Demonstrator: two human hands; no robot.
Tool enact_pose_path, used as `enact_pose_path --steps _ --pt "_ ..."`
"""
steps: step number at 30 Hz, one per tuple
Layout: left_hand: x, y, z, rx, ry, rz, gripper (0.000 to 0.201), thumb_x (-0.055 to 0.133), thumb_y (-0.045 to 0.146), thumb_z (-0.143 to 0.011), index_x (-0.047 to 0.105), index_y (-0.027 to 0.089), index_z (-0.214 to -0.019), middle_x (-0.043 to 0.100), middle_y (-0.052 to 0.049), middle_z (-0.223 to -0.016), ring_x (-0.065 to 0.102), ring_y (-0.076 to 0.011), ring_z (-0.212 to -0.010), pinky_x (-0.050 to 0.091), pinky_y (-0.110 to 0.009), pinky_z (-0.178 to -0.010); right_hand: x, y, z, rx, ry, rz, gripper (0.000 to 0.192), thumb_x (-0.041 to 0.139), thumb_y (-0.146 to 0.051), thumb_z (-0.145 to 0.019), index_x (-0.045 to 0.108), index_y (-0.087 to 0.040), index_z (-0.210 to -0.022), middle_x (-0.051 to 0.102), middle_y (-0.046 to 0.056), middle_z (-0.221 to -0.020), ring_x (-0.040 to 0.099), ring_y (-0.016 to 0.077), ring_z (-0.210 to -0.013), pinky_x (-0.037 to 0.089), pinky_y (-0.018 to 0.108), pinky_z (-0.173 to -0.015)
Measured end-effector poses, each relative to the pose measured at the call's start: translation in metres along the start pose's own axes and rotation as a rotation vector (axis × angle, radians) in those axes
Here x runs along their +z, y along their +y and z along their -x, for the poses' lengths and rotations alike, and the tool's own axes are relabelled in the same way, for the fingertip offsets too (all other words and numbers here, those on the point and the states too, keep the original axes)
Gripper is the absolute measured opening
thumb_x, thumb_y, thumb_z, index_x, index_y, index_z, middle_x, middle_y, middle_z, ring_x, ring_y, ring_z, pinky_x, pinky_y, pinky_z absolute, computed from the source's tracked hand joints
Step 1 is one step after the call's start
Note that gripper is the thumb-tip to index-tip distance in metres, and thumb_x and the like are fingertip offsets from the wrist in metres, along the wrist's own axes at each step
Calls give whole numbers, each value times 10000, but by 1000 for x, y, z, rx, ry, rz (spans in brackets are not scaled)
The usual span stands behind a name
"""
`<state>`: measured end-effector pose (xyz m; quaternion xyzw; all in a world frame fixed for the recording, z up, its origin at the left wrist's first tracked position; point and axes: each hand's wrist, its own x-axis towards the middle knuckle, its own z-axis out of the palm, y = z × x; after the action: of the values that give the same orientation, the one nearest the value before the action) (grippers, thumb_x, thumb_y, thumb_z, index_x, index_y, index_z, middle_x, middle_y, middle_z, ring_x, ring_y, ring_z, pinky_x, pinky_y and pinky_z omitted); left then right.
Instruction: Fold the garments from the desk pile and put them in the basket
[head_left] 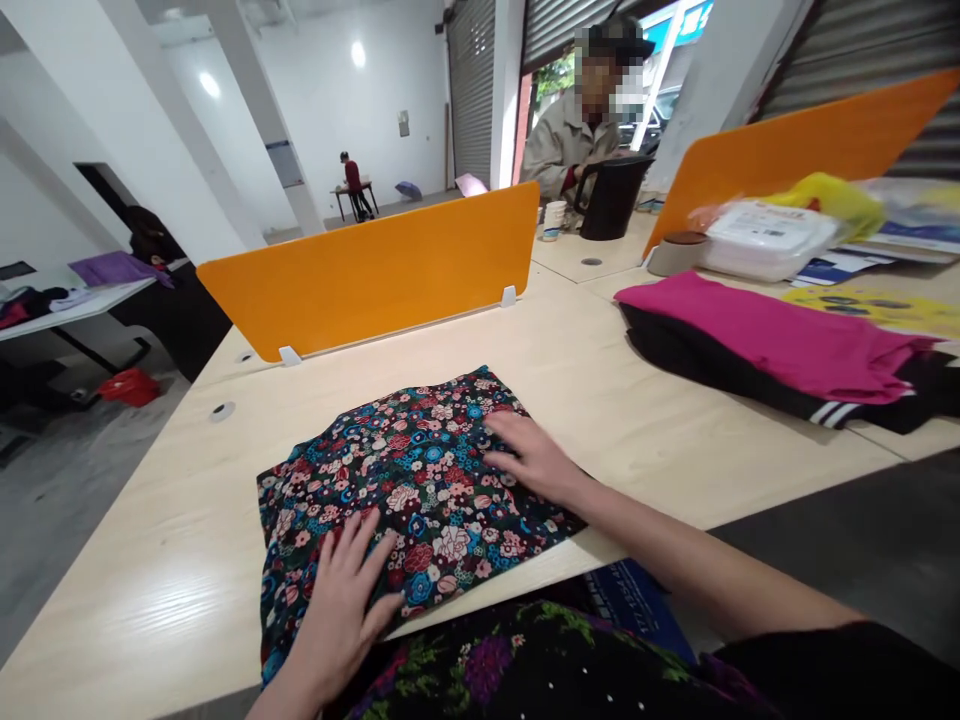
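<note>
A dark floral cloth (pixel 420 480), patterned with red, pink and blue flowers, lies spread on the pale wooden table (pixel 187 520) in front of me. Whether it is a garment or a plain piece of fabric I cannot tell. My left hand (pixel 349 590) rests on its near left part with the fingers spread. On the right side of the cloth is my right hand (pixel 529 455), fingers stretched out over the fabric and slightly blurred. Neither hand grips anything.
Folded pink and black clothes (pixel 780 340) lie at the right. Orange dividers (pixel 375 280) stand along the far edge. Behind them are a dark jug (pixel 611 200), paper cups (pixel 553 220), a tape roll (pixel 677 254) and a white plastic box (pixel 769 240). A person (pixel 562 140) sits across.
</note>
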<state>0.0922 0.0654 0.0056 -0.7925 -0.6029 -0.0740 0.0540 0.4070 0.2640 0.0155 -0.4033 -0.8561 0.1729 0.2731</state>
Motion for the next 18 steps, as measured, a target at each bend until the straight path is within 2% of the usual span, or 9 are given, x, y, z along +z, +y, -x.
enact_pose_path --steps 2,4,5,8,10,12,13,15,18 --pt "-7 -8 -5 -143 90 -9 510 410 408 -909 400 331 -1413 327 -59 -1517 265 -315 -1397 283 -586 -1086 -12 18 -8 287 150 55 442 514 -429 -873 600 -171 -1223 614 152 -1217 549 303 -1150 419 457 -978" --pt "-12 -6 -18 -227 150 -5 483 404 421 -912 474 287 -1370 343 -91 -1508 250 -329 -1399 287 -584 -1079 -19 28 -13 479 133 112 391 577 -421 -814 660 -144 -1077 675 158 -1028 623 316 -991 479 425 -860" --pt "-12 0 -27 -238 154 6 482 405 431 -912 485 279 -1362 336 -97 -1510 240 -334 -1400 282 -586 -1078 -20 30 -15 514 86 108 373 612 -429 -779 675 -153 -1021 687 144 -968 641 312 -936 491 408 -820" --pt "-8 25 -59 -179 81 73 519 422 485 -901 437 313 -1390 304 -83 -1528 192 -361 -1407 227 -636 -1073 -10 21 -22 486 9 -13 376 707 -439 -674 687 -201 -965 704 91 -931 656 288 -899 499 368 -792" --pt "-3 40 -80 -124 -15 139 570 451 551 -870 423 330 -1395 320 -85 -1520 182 -391 -1401 192 -678 -1057 4 12 -27 464 2 -132 455 756 -399 -608 676 -210 -1014 709 68 -954 655 276 -917 505 362 -807" --pt "-2 46 -98 -92 -84 209 578 452 585 -857 446 323 -1373 377 -93 -1486 227 -389 -1383 205 -676 -1053 16 6 -30 467 -4 -279 574 778 -333 -564 642 -202 -1106 705 56 -997 653 258 -941 511 360 -828" --pt "-4 45 -106 -85 -79 238 555 438 575 -868 466 304 -1352 416 -101 -1457 273 -372 -1364 236 -648 -1057 20 4 -30 470 -11 -354 635 780 -307 -554 617 -197 -1158 698 55 -1035 649 249 -961 512 361 -842" --pt "-12 39 -122 -82 2 273 469 399 500 -910 509 242 -1285 504 -125 -1356 391 -314 -1288 325 -545 -1048 24 2 -28 461 -14 -453 736 781 -289 -544 563 -191 -1241 670 67 -1124 633 243 -1021 502 369 -883" --pt "-26 36 -145 -131 97 292 299 387 361 -931 575 177 -1074 592 -132 -1119 536 -252 -1089 429 -405 -946 19 -4 -17 417 -4 -392 810 793 -341 -526 535 -188 -1278 623 103 -1221 591 277 -1108 475 397 -931"
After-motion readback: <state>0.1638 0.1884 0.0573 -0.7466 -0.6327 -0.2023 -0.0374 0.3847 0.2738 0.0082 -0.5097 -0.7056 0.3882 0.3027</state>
